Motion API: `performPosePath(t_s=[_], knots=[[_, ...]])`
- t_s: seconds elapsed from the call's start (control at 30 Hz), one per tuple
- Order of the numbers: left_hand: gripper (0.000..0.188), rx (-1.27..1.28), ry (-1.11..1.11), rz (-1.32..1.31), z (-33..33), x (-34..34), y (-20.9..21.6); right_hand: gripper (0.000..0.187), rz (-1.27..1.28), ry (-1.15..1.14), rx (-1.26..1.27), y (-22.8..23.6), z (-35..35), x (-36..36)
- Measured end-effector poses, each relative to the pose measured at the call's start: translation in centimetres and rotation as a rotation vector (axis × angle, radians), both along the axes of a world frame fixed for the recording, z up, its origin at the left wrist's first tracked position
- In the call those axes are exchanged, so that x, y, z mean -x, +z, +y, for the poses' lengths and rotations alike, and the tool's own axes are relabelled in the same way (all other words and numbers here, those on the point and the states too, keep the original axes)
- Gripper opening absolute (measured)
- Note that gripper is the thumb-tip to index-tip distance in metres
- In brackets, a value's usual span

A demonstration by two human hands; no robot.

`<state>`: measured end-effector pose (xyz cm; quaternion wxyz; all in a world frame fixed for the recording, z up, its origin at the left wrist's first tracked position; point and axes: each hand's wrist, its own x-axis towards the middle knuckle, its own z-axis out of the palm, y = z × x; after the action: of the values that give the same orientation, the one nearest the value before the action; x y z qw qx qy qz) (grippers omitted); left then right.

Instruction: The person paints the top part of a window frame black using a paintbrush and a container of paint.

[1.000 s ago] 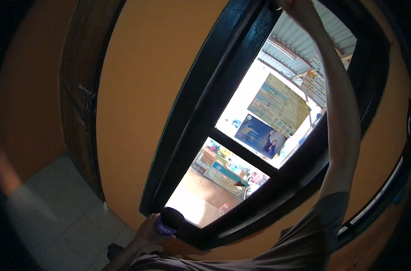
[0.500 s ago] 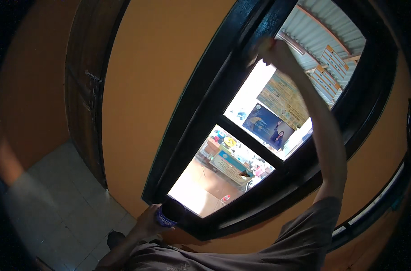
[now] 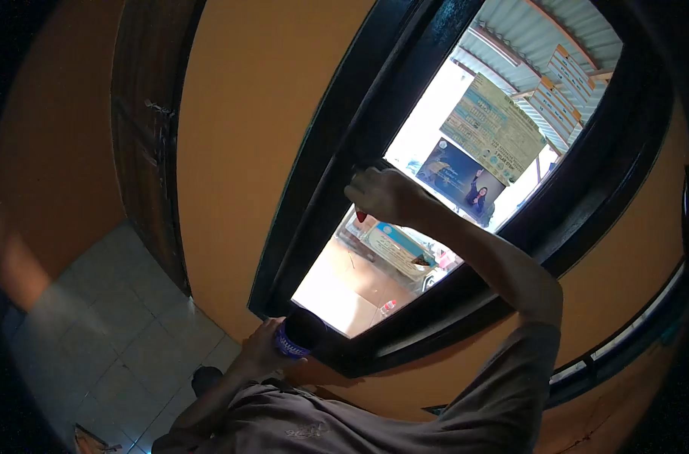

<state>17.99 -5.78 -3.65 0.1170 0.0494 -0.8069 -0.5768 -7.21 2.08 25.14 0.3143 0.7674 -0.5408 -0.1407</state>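
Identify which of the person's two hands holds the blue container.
The left hand, low in the view, wraps around the blue container; the right hand, higher up at the black window frame, holds a mostly hidden red-ended object instead.

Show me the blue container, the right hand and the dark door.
Blue container (image 3: 292, 344): head view, on its side.
Right hand (image 3: 387, 197): head view, back of hand.
Dark door (image 3: 144, 144): head view, mid-panel.

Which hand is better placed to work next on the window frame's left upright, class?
Likely the right hand: it is raised close to the dark left upright, seemingly gripping something red, mostly hidden. The left hand is lower, occupied with holding a blue container.
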Motion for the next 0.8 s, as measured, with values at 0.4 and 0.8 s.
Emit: performPosePath(t_s=[0.4,0.8], knots=[[0.087,-0.036,-0.015,0.012,0.1,-1.0,-1.5,0.027,-0.259,-0.325,0.792,25.1,-0.7,-2.5],[0.085,0.179,0.071,0.037,0.1,-2.0,0.6,0.017,-0.063,-0.36,-0.216,-3.2,-0.2,-0.1]])
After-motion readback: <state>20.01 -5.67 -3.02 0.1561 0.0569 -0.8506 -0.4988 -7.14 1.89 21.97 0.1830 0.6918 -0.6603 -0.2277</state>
